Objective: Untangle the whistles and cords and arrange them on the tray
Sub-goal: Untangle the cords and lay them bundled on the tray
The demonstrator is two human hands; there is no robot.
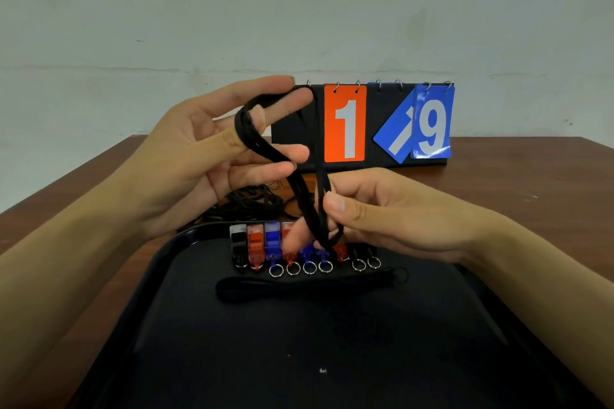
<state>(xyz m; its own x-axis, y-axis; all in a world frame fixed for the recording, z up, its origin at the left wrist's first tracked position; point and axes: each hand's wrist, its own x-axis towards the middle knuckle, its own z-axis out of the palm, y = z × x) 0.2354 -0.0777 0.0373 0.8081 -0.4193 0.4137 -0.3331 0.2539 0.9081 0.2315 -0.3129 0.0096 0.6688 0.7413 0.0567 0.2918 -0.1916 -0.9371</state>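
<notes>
A black cord (300, 183) is stretched in loops between my two hands above the far end of the black tray (159, 276). My left hand (212, 149) is raised, with the cord looped over its spread fingers and thumb. My right hand (375, 212) pinches the cord's lower strands between thumb and fingers. Below them, several whistles (255, 244) in black, red and blue lie side by side in a row on the tray, each with a metal ring (309, 268). A folded black cord (309, 287) lies flat in front of that row.
A pile of tangled black cords (252, 204) sits on the brown table (498, 176) just beyond the tray. A flip scoreboard (365, 124) showing an orange 1 and a blue 9 stands at the table's back edge against the wall.
</notes>
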